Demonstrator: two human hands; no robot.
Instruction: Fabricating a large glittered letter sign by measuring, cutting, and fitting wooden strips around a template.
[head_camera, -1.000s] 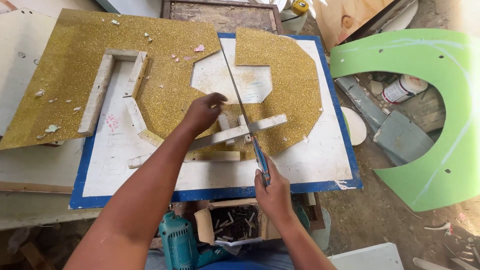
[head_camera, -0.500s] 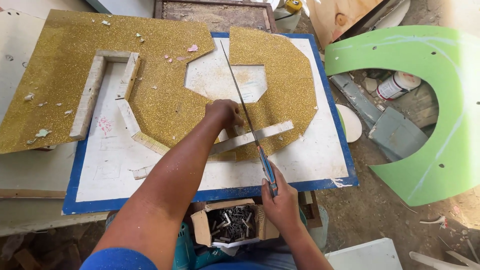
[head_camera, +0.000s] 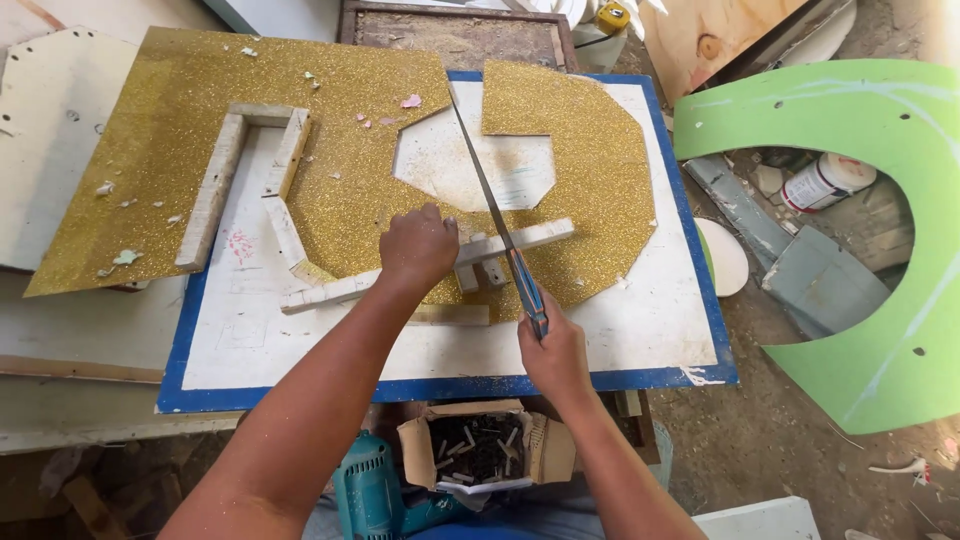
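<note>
- Starting nearest us, we see an open cardboard box of dark fasteners (head_camera: 487, 450) just below the near edge of the blue-rimmed white board (head_camera: 640, 330), with a teal power tool (head_camera: 372, 490) beside the box.
- Our right hand (head_camera: 553, 350) sits over the board's near edge, fingers wrapped tight around the handle of a hand saw (head_camera: 495, 215); the blade runs away from us across the board, tilted to the left.
- Our left hand (head_camera: 420, 248), a little farther in, presses palm down on a pale wooden strip (head_camera: 430, 270), fingers curled together over it, forearm stretched forward.
- The blade crosses that strip just right of our left hand. We judge the cut is under way, since the strip looks whole on both sides of the blade; how deep the cut goes we cannot tell.
- Short offcuts (head_camera: 480, 275) lie touching the strip, so some pieces appear cut already.
- Farther across the board, gold glitter sheet (head_camera: 340, 130) covers much of it, with strips (head_camera: 215, 185) already edging one cutout at the left, while the edges around the strip being cut remain unlined.
- Right of the board lies a green curved panel (head_camera: 860, 130).
</note>
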